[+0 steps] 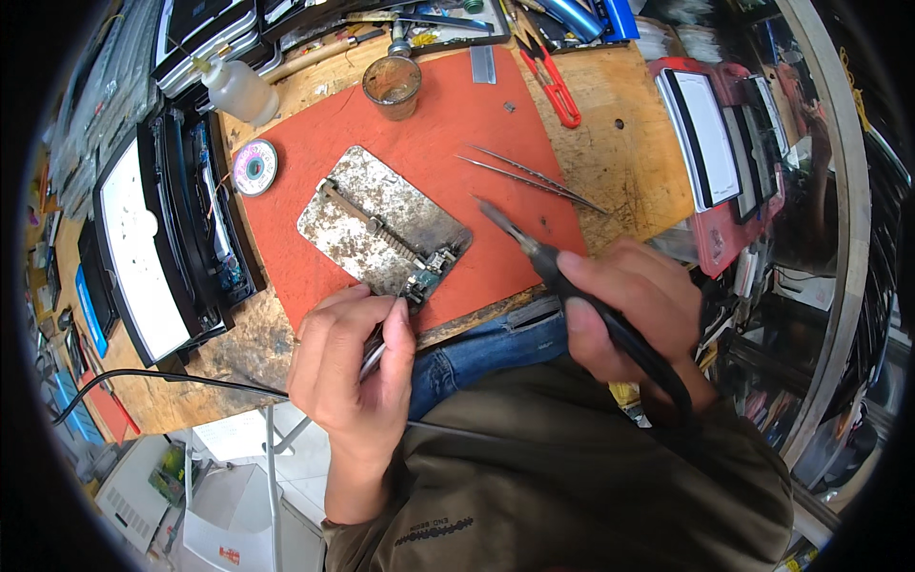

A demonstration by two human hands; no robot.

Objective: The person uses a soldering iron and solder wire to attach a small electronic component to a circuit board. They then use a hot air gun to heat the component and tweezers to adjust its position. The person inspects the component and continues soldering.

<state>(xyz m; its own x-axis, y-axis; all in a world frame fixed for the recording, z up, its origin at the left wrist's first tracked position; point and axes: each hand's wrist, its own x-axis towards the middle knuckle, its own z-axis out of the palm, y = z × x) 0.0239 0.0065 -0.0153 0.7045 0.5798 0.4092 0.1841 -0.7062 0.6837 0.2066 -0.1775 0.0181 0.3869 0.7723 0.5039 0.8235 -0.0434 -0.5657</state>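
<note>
A small circuit board [423,280] sits at the lower right corner of a stained metal plate with a sliding clamp [338,214], on an orange mat [276,248]. My left hand [353,372] is closed round a slim metal tool [374,355], probably tweezers, whose tip reaches the board's lower edge. My right hand [629,324] grips a soldering iron [534,253] by its black handle, its tip raised to the right of the plate, apart from the board. A pair of steel tweezers [519,176] lies behind the iron.
A cup [391,91], solder wick spool [255,168], plastic bottle [243,95] and red snips [558,95] sit toward the back. Stacked screens [138,257] line the left, phone panels [701,143] the right. A black cable [172,377] crosses the lower left. A folding chair [229,505] stands below.
</note>
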